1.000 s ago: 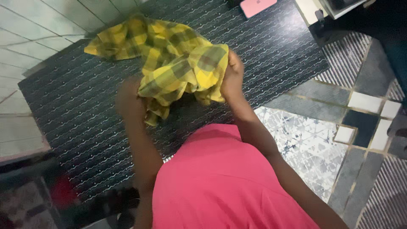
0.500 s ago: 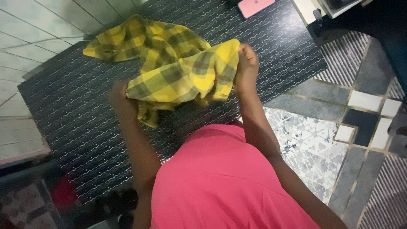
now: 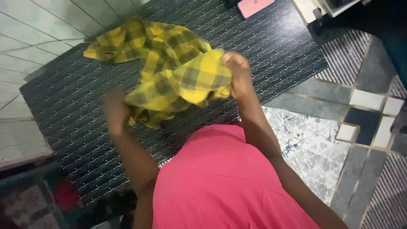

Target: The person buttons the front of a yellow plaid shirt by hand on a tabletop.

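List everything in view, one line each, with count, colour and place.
checked cloth: one, yellow with dark checks, crumpled on the mat, near end lifted
mat: one, black with pale wavy lines, under the cloth
flat pink object: one, pink, far edge of the mat
floor tiles: patterned grey and white, to the right
pink top: one, worn by the person, bottom centre
left hand: grip on the cloth's near left corner, blurred
right hand: grip on the cloth's raised edge

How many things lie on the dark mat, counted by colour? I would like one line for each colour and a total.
Yellow checked: 1, the cloth, held by left hand and right hand
Pink: 1, flat rectangular object
Total on the dark mat: 2
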